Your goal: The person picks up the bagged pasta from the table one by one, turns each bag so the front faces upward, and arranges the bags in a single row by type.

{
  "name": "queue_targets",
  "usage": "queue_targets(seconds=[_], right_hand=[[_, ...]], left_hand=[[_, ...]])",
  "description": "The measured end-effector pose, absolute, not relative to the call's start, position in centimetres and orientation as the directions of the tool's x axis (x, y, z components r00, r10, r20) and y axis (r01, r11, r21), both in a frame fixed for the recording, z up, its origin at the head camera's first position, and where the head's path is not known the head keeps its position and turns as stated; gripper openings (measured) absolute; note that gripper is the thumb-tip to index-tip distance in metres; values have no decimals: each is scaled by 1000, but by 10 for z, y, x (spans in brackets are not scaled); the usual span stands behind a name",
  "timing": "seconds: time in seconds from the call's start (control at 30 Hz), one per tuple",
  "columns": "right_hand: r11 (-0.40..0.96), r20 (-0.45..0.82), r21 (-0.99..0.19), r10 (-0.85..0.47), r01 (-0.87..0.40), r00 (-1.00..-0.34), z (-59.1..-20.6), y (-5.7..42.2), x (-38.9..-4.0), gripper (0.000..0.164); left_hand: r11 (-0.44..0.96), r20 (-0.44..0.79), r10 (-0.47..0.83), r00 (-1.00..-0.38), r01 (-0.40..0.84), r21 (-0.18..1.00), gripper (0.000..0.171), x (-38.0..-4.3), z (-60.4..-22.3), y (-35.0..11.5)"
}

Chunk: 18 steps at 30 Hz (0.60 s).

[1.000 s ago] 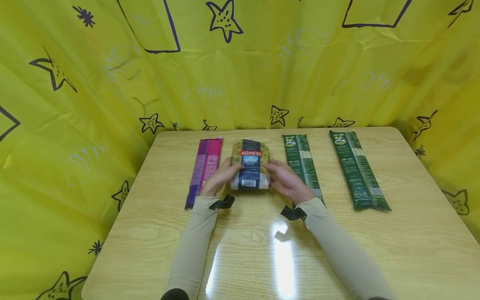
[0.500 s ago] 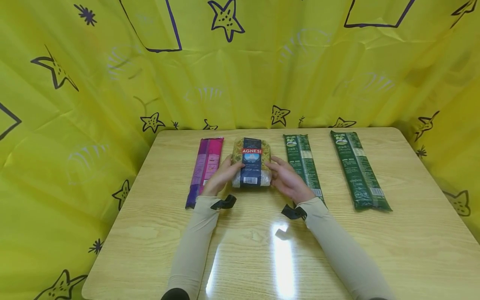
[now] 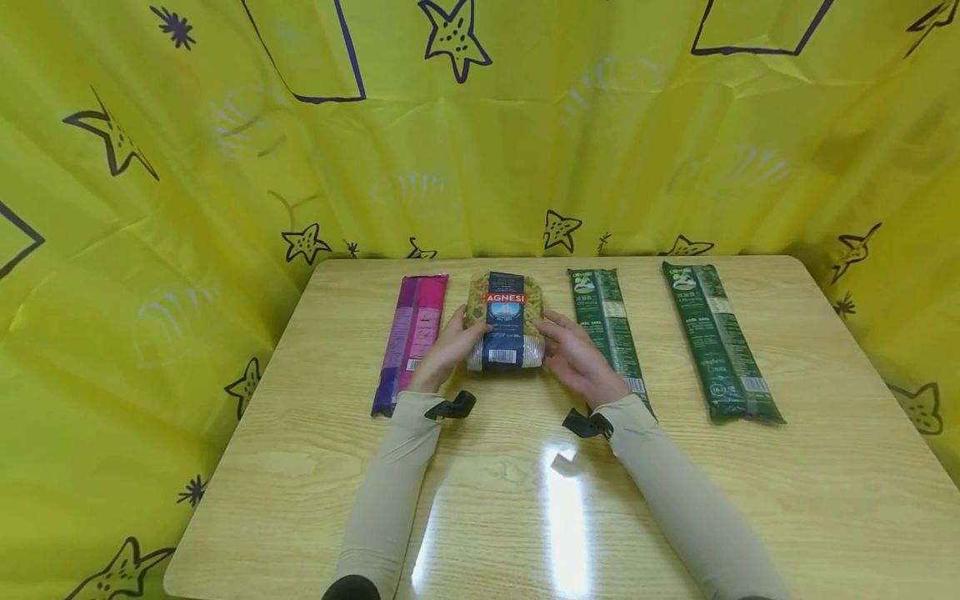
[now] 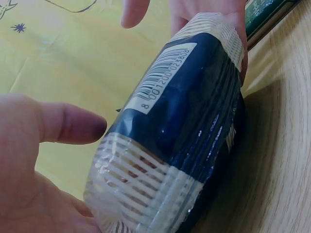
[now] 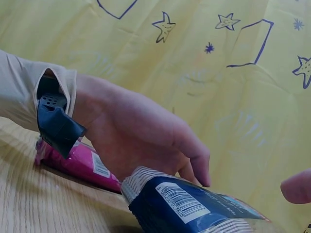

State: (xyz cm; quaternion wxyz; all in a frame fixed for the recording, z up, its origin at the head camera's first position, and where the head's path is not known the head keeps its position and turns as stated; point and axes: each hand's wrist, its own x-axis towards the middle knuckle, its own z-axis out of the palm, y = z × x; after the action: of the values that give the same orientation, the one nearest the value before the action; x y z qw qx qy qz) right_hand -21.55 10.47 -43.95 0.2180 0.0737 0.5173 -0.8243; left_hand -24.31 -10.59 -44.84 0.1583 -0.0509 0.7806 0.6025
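A bag of pasta (image 3: 504, 333) with a dark blue band and a red AGNESI label sits between both hands near the table's middle. My left hand (image 3: 446, 350) holds its left side, the thumb over the front face. On the opposite side, my right hand (image 3: 573, 358) grips the bag's edge. Fingers under or behind the bag are partly hidden. In the left wrist view, the bag's barcode end (image 4: 165, 131) is tilted up, with a shadow on the wood beside it. The right wrist view shows the same pasta bag (image 5: 182, 204) below the left hand (image 5: 136, 126).
A pink and purple packet (image 3: 411, 342) lies left of the hands on the wooden table (image 3: 300, 500). Two long green packets lie to the right; the nearer green packet (image 3: 600, 312) is partly covered by the right hand and forearm. A yellow curtain (image 3: 480, 167) hangs behind.
The pasta bag and both hands around it have shifted slightly away from the person, toward the back of the table. The other packets lie where they were.
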Motion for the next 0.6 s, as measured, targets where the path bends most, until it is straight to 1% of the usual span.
queue_targets(seconds=[0.47, 0.6], right_hand=[[-355, -347, -828, -283, 434, -894, -441, 107, -214, 73], [-346, -358, -832, -260, 433, -897, -440, 107, -216, 69]], left_hand=[[282, -319, 112, -941, -277, 918, 90, -241, -448, -105], [293, -323, 113, -940, -279, 915, 91, -242, -448, -106]])
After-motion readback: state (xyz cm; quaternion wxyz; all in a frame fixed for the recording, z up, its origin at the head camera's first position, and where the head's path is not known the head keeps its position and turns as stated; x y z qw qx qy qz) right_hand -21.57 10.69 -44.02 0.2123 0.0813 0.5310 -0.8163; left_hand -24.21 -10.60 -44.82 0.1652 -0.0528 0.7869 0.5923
